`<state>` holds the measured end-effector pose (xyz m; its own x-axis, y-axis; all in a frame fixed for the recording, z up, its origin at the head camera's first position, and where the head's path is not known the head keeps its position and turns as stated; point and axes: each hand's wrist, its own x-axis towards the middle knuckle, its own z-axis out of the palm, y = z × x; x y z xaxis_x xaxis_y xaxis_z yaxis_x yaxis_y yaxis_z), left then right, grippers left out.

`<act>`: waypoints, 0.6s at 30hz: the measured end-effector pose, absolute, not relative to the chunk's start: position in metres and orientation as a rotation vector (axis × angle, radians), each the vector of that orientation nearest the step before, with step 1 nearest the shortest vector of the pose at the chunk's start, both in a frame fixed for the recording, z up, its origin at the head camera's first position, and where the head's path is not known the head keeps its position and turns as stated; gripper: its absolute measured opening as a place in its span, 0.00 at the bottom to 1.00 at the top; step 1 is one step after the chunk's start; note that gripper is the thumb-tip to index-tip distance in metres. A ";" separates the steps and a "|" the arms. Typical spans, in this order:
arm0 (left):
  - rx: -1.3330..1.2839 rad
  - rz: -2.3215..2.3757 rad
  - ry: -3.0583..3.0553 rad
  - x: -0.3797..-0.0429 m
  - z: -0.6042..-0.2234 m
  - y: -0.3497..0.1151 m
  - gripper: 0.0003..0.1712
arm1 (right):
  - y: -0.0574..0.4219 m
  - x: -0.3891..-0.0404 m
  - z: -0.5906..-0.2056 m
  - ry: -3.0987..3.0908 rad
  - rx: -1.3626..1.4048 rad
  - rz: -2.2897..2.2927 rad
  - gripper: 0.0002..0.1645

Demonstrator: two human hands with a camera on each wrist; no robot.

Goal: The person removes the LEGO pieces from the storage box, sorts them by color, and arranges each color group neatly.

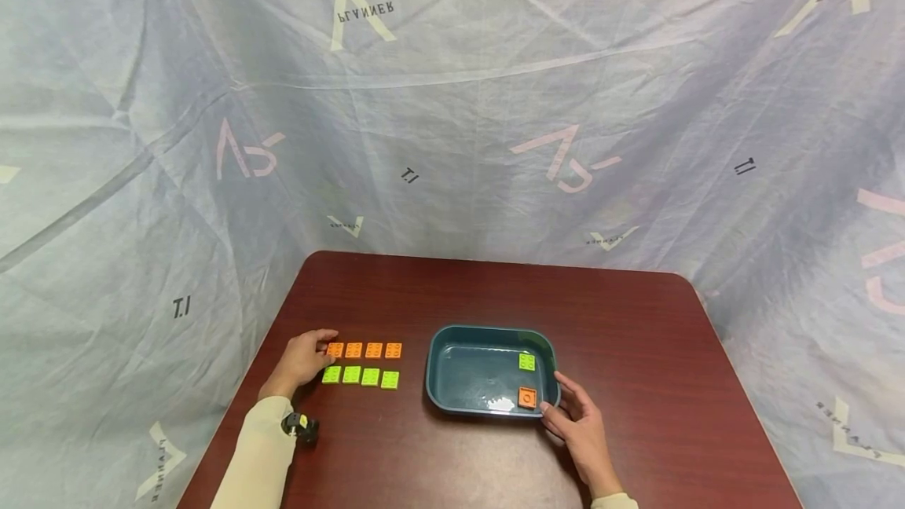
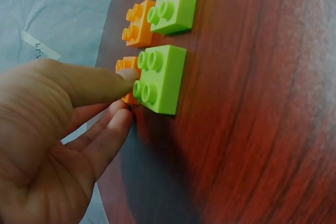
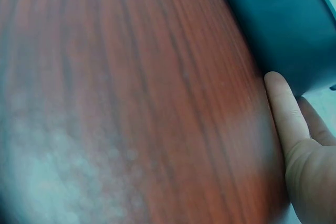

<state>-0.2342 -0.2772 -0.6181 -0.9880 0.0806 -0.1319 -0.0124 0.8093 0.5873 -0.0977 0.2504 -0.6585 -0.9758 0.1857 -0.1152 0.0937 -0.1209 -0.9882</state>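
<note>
At the left of the table, my left hand point(image 1: 300, 357) pinches the leftmost orange toy brick point(image 2: 127, 65) between thumb and fingers. That brick ends a row of several orange bricks point(image 1: 373, 349). A row of several lime green bricks point(image 1: 351, 375) lies nearer me, and its leftmost green brick point(image 2: 164, 80) stands close by my left thumb. With fingers nearly straight, my right hand point(image 1: 581, 426) touches the near right corner of a dark teal tray point(image 1: 452, 408). Inside the tray, a green brick point(image 1: 526, 361) sits studs up and an orange brick point(image 1: 527, 397) lies hollow side up.
The reddish-brown wooden table point(image 1: 396, 462) has rounded far corners. Grey printed cloth point(image 1: 452, 140) hangs behind it and on both sides. A small black device point(image 1: 302, 428) is strapped at my left wrist.
</note>
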 end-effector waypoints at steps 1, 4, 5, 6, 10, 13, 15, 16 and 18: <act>0.057 0.932 2.841 -0.234 -0.617 -0.277 0.29 | 0.250 -0.098 -0.658 -2.040 -0.327 2.284 0.43; 0.062 0.947 2.852 -0.233 -0.615 -0.274 0.30 | 0.250 -0.098 -0.658 -2.038 -0.334 2.286 0.43; 0.068 0.947 2.865 -0.233 -0.614 -0.273 0.30 | 0.250 -0.098 -0.658 -2.038 -0.337 2.287 0.43; 0.079 0.946 2.879 -0.232 -0.613 -0.272 0.30 | 0.250 -0.098 -0.658 -2.040 -0.339 2.287 0.43; 0.098 0.936 2.935 -0.232 -0.608 -0.268 0.30 | 0.251 -0.098 -0.659 -2.046 -0.344 2.287 0.43; 0.104 0.953 2.951 -0.231 -0.603 -0.266 0.30 | 0.251 -0.098 -0.659 -2.046 -0.348 2.289 0.43; 0.101 0.976 2.952 -0.229 -0.599 -0.264 0.30 | 0.252 -0.099 -0.660 -2.044 -0.348 2.293 0.43; 0.099 0.988 2.952 -0.229 -0.597 -0.263 0.30 | 0.252 -0.099 -0.660 -2.045 -0.345 2.292 0.43; 0.099 1.008 2.956 -0.227 -0.594 -0.262 0.30 | 0.252 -0.099 -0.660 -2.050 -0.338 2.291 0.43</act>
